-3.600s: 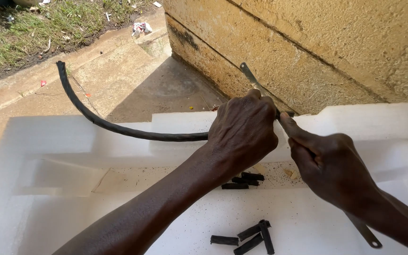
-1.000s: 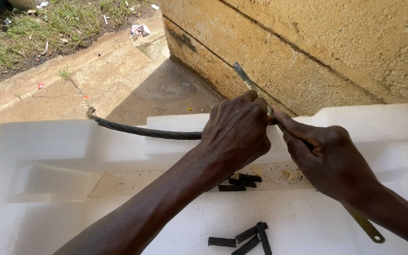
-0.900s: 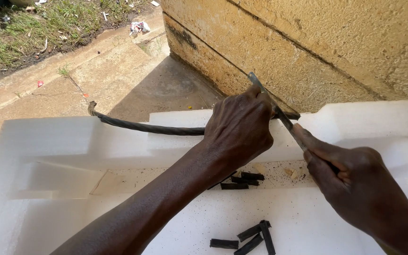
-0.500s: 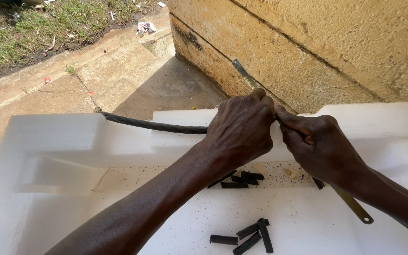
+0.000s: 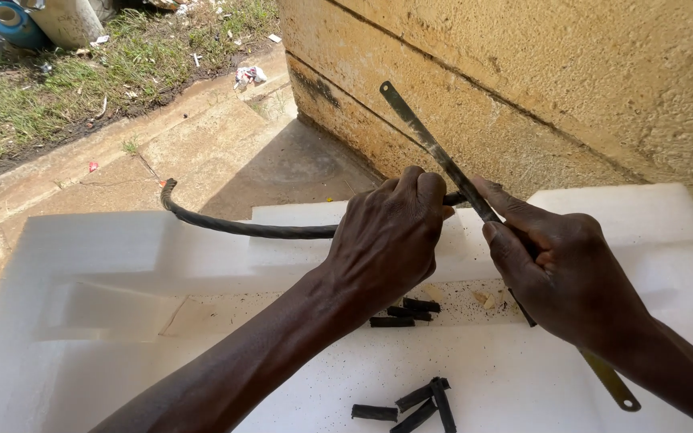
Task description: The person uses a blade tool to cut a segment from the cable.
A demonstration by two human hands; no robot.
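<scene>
Black cable [image 5: 242, 228]: long axis runs roughly level from the left centre of the frame to the centre, its right end hidden inside the left hand [image 5: 391, 232], fingers wrapped fully round it.

Saw blade [image 5: 435, 152]: long axis slants from upper centre to lower right, crossing the cable just right of the left fingers; right hand [image 5: 563, 273] is closed round its lower part.

Cut black pieces [image 5: 411, 401]: lower centre, on the white foam worktop [image 5: 82, 265].
</scene>
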